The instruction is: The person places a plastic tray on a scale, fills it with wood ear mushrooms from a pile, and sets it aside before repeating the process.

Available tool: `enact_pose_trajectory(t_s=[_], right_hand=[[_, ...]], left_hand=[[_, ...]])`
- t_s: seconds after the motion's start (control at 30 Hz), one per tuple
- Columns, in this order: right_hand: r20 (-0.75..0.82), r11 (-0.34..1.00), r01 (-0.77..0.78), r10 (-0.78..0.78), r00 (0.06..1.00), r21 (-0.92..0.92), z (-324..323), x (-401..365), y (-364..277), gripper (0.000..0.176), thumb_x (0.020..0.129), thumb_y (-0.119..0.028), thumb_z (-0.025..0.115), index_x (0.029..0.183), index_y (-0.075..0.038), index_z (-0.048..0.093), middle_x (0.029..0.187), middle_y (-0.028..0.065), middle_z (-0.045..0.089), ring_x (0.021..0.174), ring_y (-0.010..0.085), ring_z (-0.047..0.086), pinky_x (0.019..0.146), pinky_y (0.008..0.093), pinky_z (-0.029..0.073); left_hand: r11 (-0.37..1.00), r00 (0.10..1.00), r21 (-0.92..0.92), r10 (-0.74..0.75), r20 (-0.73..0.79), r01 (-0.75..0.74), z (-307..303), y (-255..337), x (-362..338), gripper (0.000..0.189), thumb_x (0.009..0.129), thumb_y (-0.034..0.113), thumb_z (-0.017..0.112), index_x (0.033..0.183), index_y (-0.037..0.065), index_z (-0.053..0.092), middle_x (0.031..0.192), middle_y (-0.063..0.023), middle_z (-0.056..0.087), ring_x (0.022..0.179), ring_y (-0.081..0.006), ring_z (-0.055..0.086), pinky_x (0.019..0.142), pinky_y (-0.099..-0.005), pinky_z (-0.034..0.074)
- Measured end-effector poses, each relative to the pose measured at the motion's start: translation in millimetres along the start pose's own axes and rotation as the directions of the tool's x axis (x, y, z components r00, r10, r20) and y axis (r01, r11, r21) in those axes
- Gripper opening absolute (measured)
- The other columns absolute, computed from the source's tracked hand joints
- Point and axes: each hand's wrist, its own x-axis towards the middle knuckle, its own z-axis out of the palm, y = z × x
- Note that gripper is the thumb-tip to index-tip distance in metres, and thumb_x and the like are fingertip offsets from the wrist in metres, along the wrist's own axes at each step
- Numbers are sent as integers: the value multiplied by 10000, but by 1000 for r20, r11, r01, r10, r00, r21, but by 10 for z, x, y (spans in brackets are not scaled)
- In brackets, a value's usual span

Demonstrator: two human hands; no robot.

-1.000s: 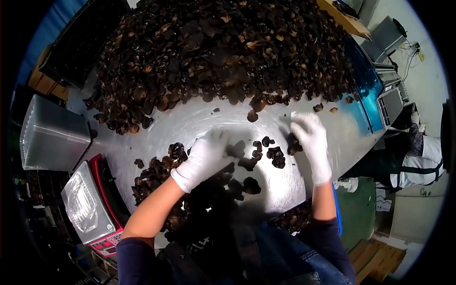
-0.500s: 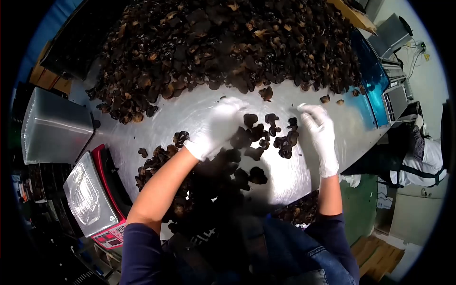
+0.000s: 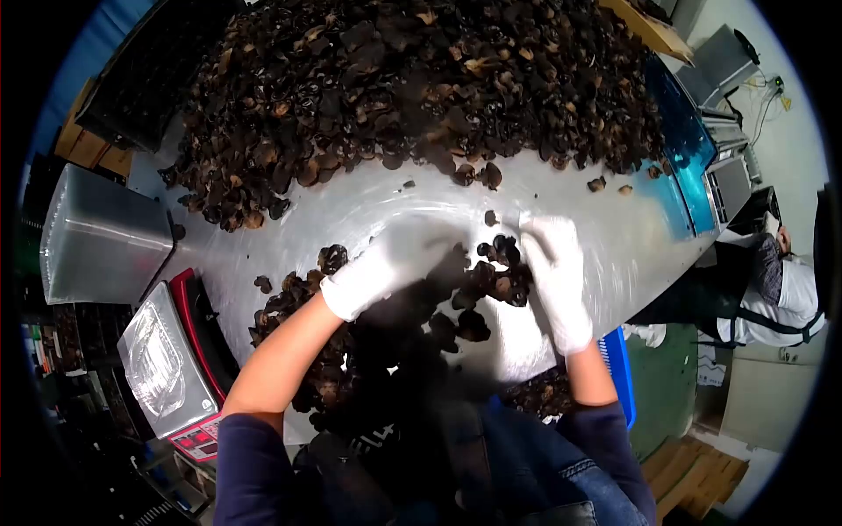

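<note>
My left hand, in a white glove, is over the near pieces of dark fungus; its fingers are smeared by motion. Gloved too, my right hand rests along the right side of several dark pieces, its fingers bent close together at their edge. Whether it grips a piece cannot be made out. Farther off, a large heap of the same dark, curled fungus covers the back of the metal table.
At the left are a clear plastic-wrapped block and a red scale. A blue basket shows by my right forearm. Another person is at the far right. Blue sheeting lies at the table's right edge.
My left hand has moved slightly left and nearer to me. My right hand has moved left and down, closer to the small pieces, which sit closer together. The blue basket has come into view.
</note>
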Motion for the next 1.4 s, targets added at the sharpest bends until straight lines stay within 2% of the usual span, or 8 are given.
enact_pose_trajectory(t_s=[0.13, 0.33, 0.77, 0.9, 1.03, 1.1, 1.23, 1.4], right_hand=[[-55, 984, -65, 57, 997, -164, 349, 721, 168, 353, 793, -272, 752, 1074, -63, 709, 1011, 125, 671, 991, 296, 599, 887, 385, 489], [194, 965, -213, 182, 964, 153, 369, 810, 34, 171, 842, -74, 673, 987, -3, 728, 923, 121, 667, 509, 204, 645, 523, 302, 531], [161, 996, -73, 65, 985, 45, 366, -601, -141, 639, 738, -173, 775, 1333, -92, 554, 1382, 171, 506, 1257, 374, 487, 1073, 434, 399], [185, 995, -98, 102, 977, -32, 569, -723, -239, 679, 758, -165, 793, 1363, -37, 511, 1405, 197, 484, 1282, 391, 473, 1081, 441, 395], [330, 971, 11, 71, 941, -239, 406, -581, -620, 679, 821, -275, 744, 1399, -34, 481, 1402, 177, 514, 1242, 313, 548, 1029, 392, 455], [176, 999, -29, 35, 984, -39, 462, -657, -318, 629, 863, -232, 699, 1415, -33, 472, 1445, 186, 471, 1301, 314, 493, 1074, 395, 410], [77, 994, -111, 110, 991, 4, 323, -438, -169, 582, 905, -186, 604, 1448, -44, 449, 1520, 237, 364, 1420, 382, 329, 1180, 453, 259], [263, 997, 51, -34, 964, -59, 661, -332, -351, 592, 916, -279, 631, 1448, -80, 464, 1527, 231, 366, 1351, 408, 424, 1119, 463, 360]], left_hand=[[872, 917, -400, -368, -157, 281, -23, 50, 188, 185, 934, 6, 553, 1038, -37, 699, 808, -47, 604, 637, -99, 564, 610, -265, 489], [998, 941, -52, -39, -337, 23, 47, -201, 258, 189, 906, 16, 569, 1034, -27, 701, 842, -106, 646, 699, -186, 632, 683, -301, 519], [768, 990, 627, 131, 46, -131, 498, -202, 1057, 188, 805, 112, 666, 982, 58, 698, 921, -134, 674, 872, -324, 665, 813, -417, 542], [782, 941, -525, 293, -168, -337, 748, 264, 597, 203, 802, 44, 593, 958, 65, 721, 990, -116, 713, 908, -292, 697, 836, -391, 550], [870, 911, 469, -61, 408, -152, 109, 1813, -241, 320, 823, 198, 627, 1133, 183, 707, 1090, -107, 687, 1041, -311, 651, 906, -488, 511], [733, 774, -291, 632, -45, -615, 794, 472, 100, 466, 942, 204, 563, 1379, 47, 525, 1443, -139, 469, 1250, -246, 518, 1120, -366, 367], [826, 899, 451, 425, -105, -338, 115, -158, 304, 291, 922, 192, 579, 1156, 53, 682, 1190, -123, 647, 1104, -310, 565, 995, -417, 438], [924, 984, 342, 177, 16, -172, 35, -415, -101, 403, 957, 248, 590, 1329, 95, 590, 1338, -139, 542, 1258, -332, 457, 1073, -411, 384]])
